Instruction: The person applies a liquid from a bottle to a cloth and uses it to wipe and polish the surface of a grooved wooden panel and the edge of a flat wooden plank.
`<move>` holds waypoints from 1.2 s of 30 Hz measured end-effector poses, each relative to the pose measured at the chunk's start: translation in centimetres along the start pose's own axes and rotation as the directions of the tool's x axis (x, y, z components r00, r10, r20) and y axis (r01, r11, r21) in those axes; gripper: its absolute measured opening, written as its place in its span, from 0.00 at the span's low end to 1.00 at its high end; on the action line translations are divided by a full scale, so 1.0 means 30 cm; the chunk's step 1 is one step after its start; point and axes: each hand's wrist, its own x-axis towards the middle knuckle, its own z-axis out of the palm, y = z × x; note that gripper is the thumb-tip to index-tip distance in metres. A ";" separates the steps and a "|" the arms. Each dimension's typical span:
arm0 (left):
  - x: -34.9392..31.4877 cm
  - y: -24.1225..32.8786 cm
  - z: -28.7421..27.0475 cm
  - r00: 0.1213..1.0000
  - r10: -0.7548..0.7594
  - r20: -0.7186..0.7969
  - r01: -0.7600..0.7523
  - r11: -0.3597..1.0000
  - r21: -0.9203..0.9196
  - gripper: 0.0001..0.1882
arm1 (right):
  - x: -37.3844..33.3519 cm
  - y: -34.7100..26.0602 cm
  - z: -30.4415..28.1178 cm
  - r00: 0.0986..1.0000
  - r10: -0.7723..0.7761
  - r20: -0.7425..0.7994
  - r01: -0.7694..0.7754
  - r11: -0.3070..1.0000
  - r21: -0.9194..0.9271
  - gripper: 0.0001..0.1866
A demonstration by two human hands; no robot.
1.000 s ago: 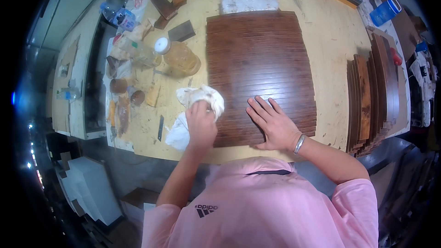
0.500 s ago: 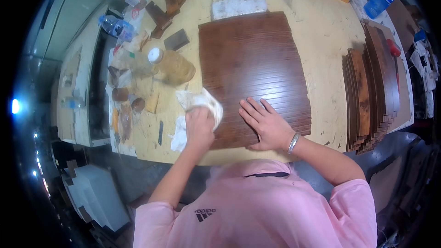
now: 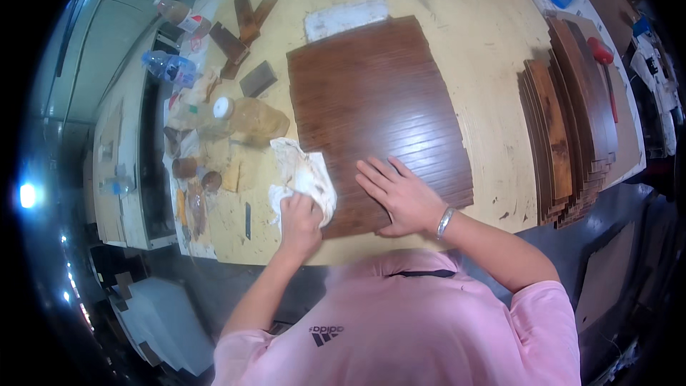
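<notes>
my left hand [image 3: 300, 216] fingers bunched on white rag [image 3: 306, 177] at dark slatted wood panel [image 3: 379, 111] edge, right hand [image 3: 401, 196] fingers spread flat on panel, counter [image 3: 486, 50] beneath

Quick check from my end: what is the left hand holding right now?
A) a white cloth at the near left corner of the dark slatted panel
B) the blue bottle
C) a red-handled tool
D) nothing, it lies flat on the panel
A: the left hand grips the white cloth at the near left corner of the dark slatted wooden panel, while the right hand lies flat on the panel.
</notes>
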 end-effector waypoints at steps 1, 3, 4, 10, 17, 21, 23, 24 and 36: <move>0.042 -0.011 0.014 0.998 0.057 0.025 -0.059 0.996 0.072 0.04 | 0.001 0.000 0.004 1.000 -0.001 -0.002 0.001 1.000 0.008 0.57; 0.139 0.012 0.041 0.994 0.110 0.017 -0.110 0.994 0.002 0.04 | 0.004 -0.004 0.011 1.000 -0.012 -0.006 0.012 1.000 0.009 0.57; 0.168 0.021 0.044 0.989 0.149 0.021 -0.148 0.988 -0.041 0.05 | 0.006 -0.001 0.008 1.000 -0.011 -0.013 0.011 1.000 0.003 0.57; -0.017 -0.032 -0.024 0.989 0.141 0.050 -0.143 0.989 0.033 0.05 | -0.005 -0.002 0.001 1.000 -0.016 -0.023 0.017 1.000 0.014 0.57; 0.092 0.026 -0.005 0.976 0.209 0.067 -0.206 0.977 -0.047 0.02 | -0.007 0.000 -0.002 1.000 -0.010 -0.008 0.010 1.000 -0.010 0.58; 0.038 0.030 0.006 0.986 0.165 0.009 -0.165 0.986 0.011 0.03 | -0.002 -0.006 0.005 1.000 -0.005 -0.015 0.004 1.000 -0.003 0.58; 0.128 0.101 0.054 0.982 0.190 0.013 -0.190 0.981 -0.035 0.03 | 0.001 -0.013 0.003 1.000 -0.004 -0.005 0.004 0.999 0.032 0.58; 0.172 0.128 0.070 0.973 0.226 -0.037 -0.228 0.971 -0.071 0.03 | 0.002 -0.011 -0.004 1.000 -0.001 -0.004 0.001 0.998 0.058 0.58; 0.227 0.222 0.100 0.979 0.180 0.097 -0.169 0.979 -0.115 0.07 | -0.325 0.099 -0.110 0.935 0.355 0.002 -0.353 0.930 -0.098 0.67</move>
